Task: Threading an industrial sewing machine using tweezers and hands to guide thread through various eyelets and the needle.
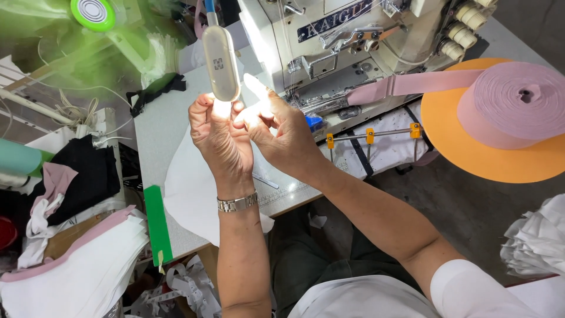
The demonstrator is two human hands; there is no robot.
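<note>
Both my hands are raised close together just under a white oblong lamp (pixel 220 62) that hangs in front of the sewing machine (pixel 353 47). My left hand (pixel 218 135), with a metal watch on its wrist, has its fingertips pinched near the lamp's lower end. My right hand (pixel 282 132) touches the left one, its forefinger pointing up into the light. The glare washes out the fingertips, so whatever lies between them is hidden. A white fabric piece (pixel 188 188) lies on the grey table (pixel 156 126) below my hands.
A pink tape roll (pixel 518 103) rests on an orange disc (pixel 453 135) at right, its tape running into the machine. A green strip (pixel 158 224) lies at the table's edge. White and pink fabric stacks (pixel 76 271), black cloth (pixel 88 171) and a green fan (pixel 93 13) are at left.
</note>
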